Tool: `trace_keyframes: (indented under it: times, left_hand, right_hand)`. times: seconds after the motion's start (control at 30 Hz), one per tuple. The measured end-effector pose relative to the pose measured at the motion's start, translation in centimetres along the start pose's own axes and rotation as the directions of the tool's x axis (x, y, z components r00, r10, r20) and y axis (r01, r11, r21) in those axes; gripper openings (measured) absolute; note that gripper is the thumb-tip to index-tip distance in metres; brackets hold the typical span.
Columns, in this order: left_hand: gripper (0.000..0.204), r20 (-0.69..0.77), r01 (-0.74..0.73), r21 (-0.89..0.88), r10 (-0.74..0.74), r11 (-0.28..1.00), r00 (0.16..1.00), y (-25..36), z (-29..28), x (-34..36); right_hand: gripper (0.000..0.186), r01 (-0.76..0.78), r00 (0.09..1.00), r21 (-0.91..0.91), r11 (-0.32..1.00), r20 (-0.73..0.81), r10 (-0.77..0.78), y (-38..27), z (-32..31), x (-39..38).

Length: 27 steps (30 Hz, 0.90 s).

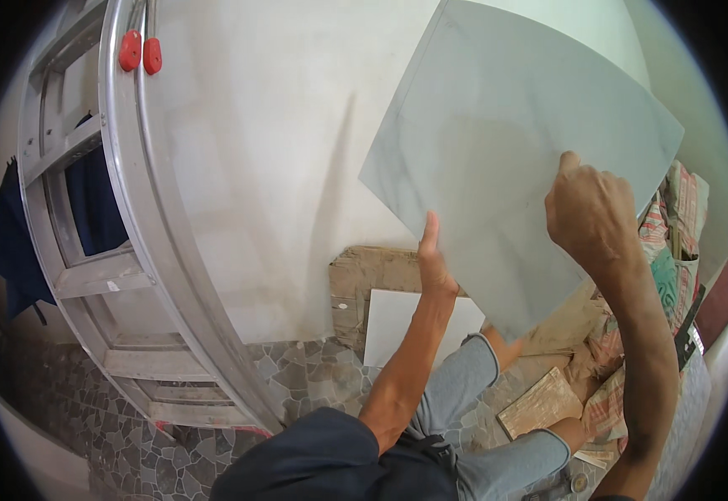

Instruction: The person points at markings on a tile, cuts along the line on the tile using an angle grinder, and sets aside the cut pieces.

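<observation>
The marbled grey tile (497,167) hangs tilted in the upper right of the frame. The left hand (437,271) grasps its lower-left edge, thumb in front; the right hand (593,209) is clenched over its face, contact unclear. A firm left grip would steady it, its bottom corner best kept off the knee (507,349). Outward, a white panel (389,326) sits lower centre, a ladder (103,275) at left.

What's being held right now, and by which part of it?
A grey marbled panel, held at its lower-left edge by the left hand; whether the curled right hand holds anything is unclear.
</observation>
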<state>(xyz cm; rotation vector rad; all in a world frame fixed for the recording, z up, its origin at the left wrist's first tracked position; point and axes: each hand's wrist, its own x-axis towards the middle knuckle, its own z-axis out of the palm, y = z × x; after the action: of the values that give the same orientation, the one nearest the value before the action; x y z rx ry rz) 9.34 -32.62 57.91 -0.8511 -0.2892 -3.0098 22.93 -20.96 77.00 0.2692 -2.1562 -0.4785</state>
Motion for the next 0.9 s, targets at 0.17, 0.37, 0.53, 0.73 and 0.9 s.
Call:
trace_keyframes:
  times: [0.17,0.37,0.53,0.73,0.9]
  left_hand:
    - [0.058,-0.038,0.012,0.101,-0.008,0.995,0.999,-0.1,2.5,-0.9]
    - [0.053,-0.099,-0.009,0.149,0.024,0.989,0.995,-1.8,2.8,-0.5]
    - [0.054,-0.070,0.018,0.108,-0.011,0.994,0.998,-2.4,2.1,-0.2]
    - [0.058,-0.056,0.026,0.091,-0.021,0.995,0.998,-3.0,2.2,-0.2]
    - [0.059,-0.006,0.052,0.034,-0.052,0.998,0.999,-3.0,1.2,0.0]
  right_hand:
    - [0.009,-0.038,0.999,0.013,0.999,0.001,0.038,0.9,-0.8,-0.5]
    - [0.010,-0.078,0.997,0.016,0.997,0.015,0.078,1.8,-1.3,-1.4]
    - [0.021,-0.064,0.998,-0.011,0.998,0.008,0.064,2.1,-1.2,-2.0]
    - [0.031,-0.068,0.997,-0.040,0.997,0.025,0.069,2.5,-0.8,-2.6]
    - [0.033,-0.070,0.996,-0.013,0.997,0.054,0.070,2.3,-0.1,-2.7]
